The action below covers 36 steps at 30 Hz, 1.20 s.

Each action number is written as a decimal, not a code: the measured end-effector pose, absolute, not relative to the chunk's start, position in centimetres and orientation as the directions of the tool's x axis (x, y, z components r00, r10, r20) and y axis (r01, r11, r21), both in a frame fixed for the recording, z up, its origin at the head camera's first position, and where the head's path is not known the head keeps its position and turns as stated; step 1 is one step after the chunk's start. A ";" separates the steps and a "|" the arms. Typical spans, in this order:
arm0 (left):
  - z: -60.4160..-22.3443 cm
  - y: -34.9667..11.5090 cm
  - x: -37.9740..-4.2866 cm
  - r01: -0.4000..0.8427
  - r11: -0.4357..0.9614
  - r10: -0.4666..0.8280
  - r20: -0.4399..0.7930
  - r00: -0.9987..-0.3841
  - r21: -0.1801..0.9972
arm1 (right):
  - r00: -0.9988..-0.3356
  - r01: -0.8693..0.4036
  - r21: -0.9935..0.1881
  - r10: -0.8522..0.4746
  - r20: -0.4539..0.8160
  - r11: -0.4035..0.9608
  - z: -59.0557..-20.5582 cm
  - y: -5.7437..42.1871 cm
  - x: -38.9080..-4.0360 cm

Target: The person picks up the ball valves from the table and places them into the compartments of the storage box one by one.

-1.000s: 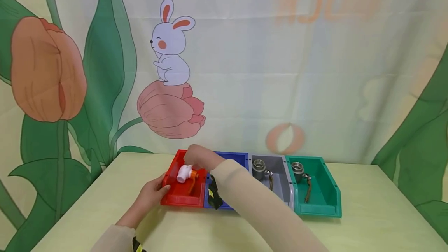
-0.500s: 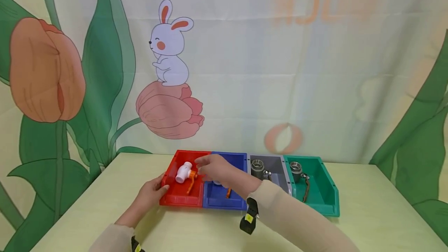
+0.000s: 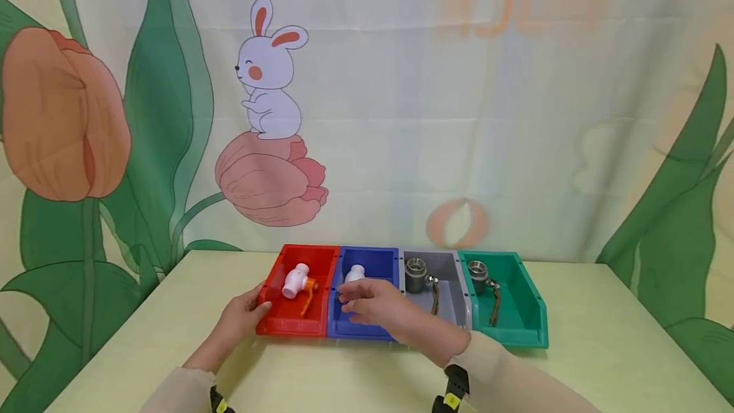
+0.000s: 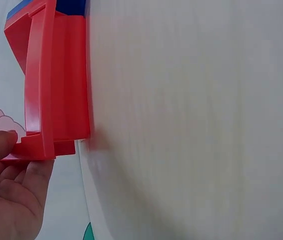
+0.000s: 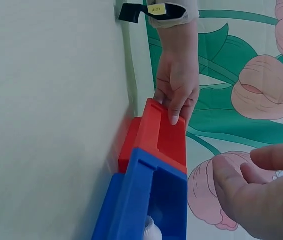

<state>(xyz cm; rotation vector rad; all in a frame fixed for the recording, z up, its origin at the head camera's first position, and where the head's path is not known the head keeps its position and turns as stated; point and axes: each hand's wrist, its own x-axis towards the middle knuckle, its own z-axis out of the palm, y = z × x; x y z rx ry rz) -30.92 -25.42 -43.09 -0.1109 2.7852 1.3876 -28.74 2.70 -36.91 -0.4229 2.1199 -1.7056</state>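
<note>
My left hand [image 3: 237, 317] grips the left side wall of the red bin [image 3: 289, 326], thumb over the wall and fingers outside, as the left wrist view [image 4: 11, 195] confirms. A white plastic ball valve [image 3: 295, 281] with an orange lever lies in that bin. Over the front of the blue bin [image 3: 367, 333] hovers my right hand [image 3: 383, 306], fingers apart and loosely bent, with nothing between them. It partly hides another white valve [image 3: 355, 272] in the blue bin; only its top shows. In the right wrist view the right hand [image 5: 261, 195] appears beside the blue bin.
A grey bin [image 3: 453, 282] and a green bin [image 3: 526, 317] continue the row to the right. Each holds a metal valve, one grey-bin valve [image 3: 415, 276] and one green-bin valve [image 3: 477, 277], with brownish levers. A printed curtain [image 3: 367, 113] hangs behind the table [image 3: 321, 375].
My right hand has drawn back from the red bin, leaving the white valve lying there, and moved right over the blue bin. The left hand keeps its grip on the red bin.
</note>
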 end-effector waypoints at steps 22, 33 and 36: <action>-43.5 -25.8 -31.2 -0.089 0.583 -0.058 -0.068 -0.996 0.808 | -0.902 0.093 -0.963 -0.389 -0.189 0.252 -40.0 11.4 -25.9; -43.5 -26.5 -31.4 -0.081 0.603 -0.051 -0.063 -0.997 0.794 | -0.922 0.063 -0.965 -0.356 -0.154 0.253 -40.1 15.1 -24.4; -43.4 -26.7 -31.5 -0.079 0.617 -0.044 -0.066 -0.997 0.783 | -0.928 0.062 -0.964 -0.342 -0.151 0.259 -40.1 15.8 -24.1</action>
